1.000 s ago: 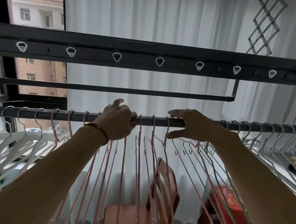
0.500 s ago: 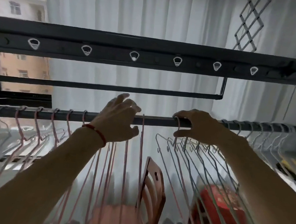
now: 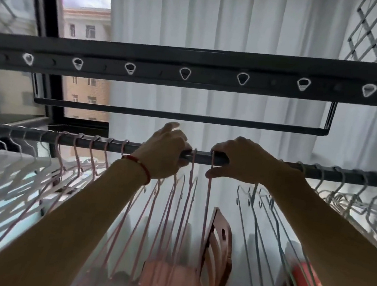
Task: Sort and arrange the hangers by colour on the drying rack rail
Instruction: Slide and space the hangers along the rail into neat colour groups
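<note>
Hangers hang along dark drying rack rail [image 3: 262, 165]: white hangers [image 3: 6, 165] toward its left end, pink hangers [image 3: 171, 211] mid-rail, blue hangers [image 3: 263, 220] right of centre, more pale ones at right end, blurred, colour unclear. My left hand [image 3: 163, 152] curls over rail among pink hooks; red bracelet [image 3: 140, 164] on wrist. My right hand [image 3: 239, 158] pinches single pink hanger [image 3: 208, 191] at hook, on rail. Thin wire frames. Below: wooden chair [image 3: 216, 246], red box [image 3: 303, 280], partly hidden.
</note>
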The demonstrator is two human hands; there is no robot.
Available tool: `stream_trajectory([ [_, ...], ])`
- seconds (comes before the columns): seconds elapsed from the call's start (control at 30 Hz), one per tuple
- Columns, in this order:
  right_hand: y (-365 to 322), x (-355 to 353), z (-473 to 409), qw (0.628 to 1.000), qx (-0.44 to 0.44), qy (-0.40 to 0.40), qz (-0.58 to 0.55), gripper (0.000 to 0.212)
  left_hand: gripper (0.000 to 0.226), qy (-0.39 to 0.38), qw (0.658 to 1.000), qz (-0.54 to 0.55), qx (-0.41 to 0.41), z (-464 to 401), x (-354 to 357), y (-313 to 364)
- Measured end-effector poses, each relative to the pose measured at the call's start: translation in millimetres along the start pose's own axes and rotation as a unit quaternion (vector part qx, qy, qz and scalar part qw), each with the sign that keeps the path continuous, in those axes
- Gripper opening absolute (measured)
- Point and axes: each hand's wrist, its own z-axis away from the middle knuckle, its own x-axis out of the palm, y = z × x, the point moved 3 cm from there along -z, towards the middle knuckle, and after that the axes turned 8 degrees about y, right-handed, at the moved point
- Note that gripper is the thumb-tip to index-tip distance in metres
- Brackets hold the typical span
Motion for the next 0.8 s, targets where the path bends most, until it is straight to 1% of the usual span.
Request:
stream_trajectory([
  [0.2, -4, 4, -4, 1.0, 0.006, -0.004, -0.014, 0.045, 0.008, 0.018, 1.0, 0.019, -0.002, -1, 8, -4],
  [0.43, 0, 2, 0, 0.999, 0.005, -0.001, -0.045, 0.044, 0.012, 0.028, 0.999, 0.029, 0.001, -1, 7, -4],
  [0.57, -1, 3, 1, 0.999, 0.021, -0.005, -0.049, 0.048, 0.011, 0.033, 0.999, 0.034, 0.001, -2, 8, -5],
  [0.63, 1, 4, 4, 0.998, 0.036, -0.007, -0.055, 0.057, 0.01, 0.035, 0.999, 0.04, 0.003, -2, 9, -4],
  [0.7, 7, 1, 12, 0.997, 0.061, -0.004, -0.055, 0.079, 0.009, 0.033, 0.999, 0.043, 0.005, -2, 9, -4],
  [0.73, 12, -3, 17, 0.997, 0.074, -0.001, -0.038, 0.09, 0.009, 0.031, 0.999, 0.044, 0.004, -2, 8, -3],
  [0.8, 26, -12, 31, 0.996, 0.09, -0.002, 0.021, 0.096, 0.01, 0.028, 0.999, 0.041, 0.0, -2, 6, -1],
])
